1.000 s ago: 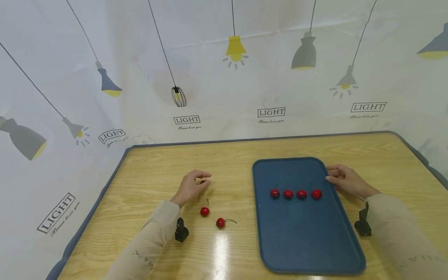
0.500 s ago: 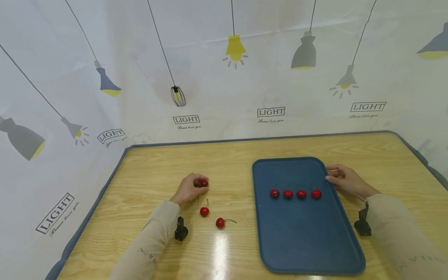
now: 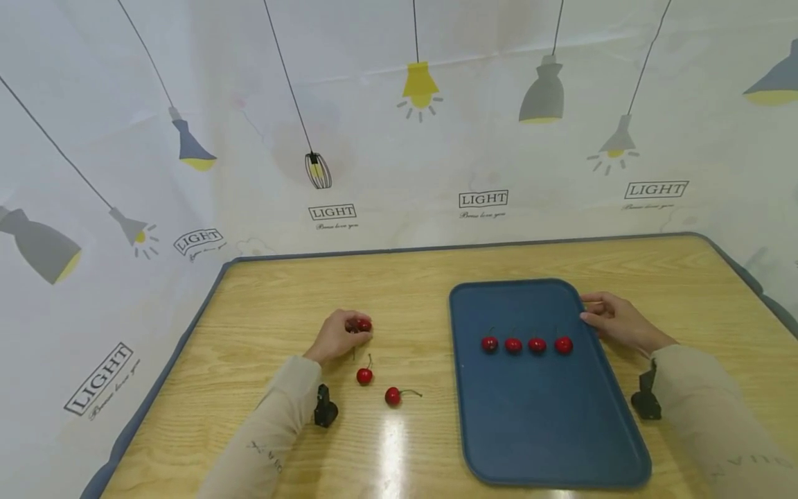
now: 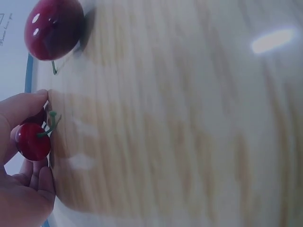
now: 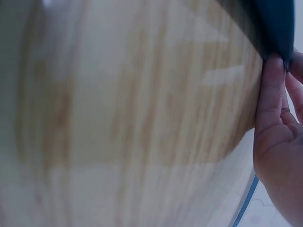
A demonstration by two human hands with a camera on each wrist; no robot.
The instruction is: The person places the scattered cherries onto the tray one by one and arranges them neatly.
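Observation:
On the left of the wooden table, my left hand [image 3: 338, 338] has its thumb and fingers curled around a red cherry [image 3: 364, 324]. A second, darker cherry [image 3: 352, 326] lies close by within the same grasp, partly hidden by the fingers. The left wrist view shows a cherry with a green stem [image 4: 33, 142] between thumb and fingers. My right hand [image 3: 623, 327] pinches the right rim of a blue tray [image 3: 551, 430] near its far corner. A row of several cherries [image 3: 513, 345] lies across the tray's far half.
Two loose cherries with stems lie on the table near the left wrist: one cherry [image 3: 364, 375] and, closer to the tray, another cherry [image 3: 393, 396]. Behind the wooden table [image 3: 349, 277] hangs a white cloth [image 3: 399, 166] printed with lamps.
My left hand's fingers have drawn back slightly, so the cherries within its grasp show more. The right hand, the tray and its row of cherries have stayed put.

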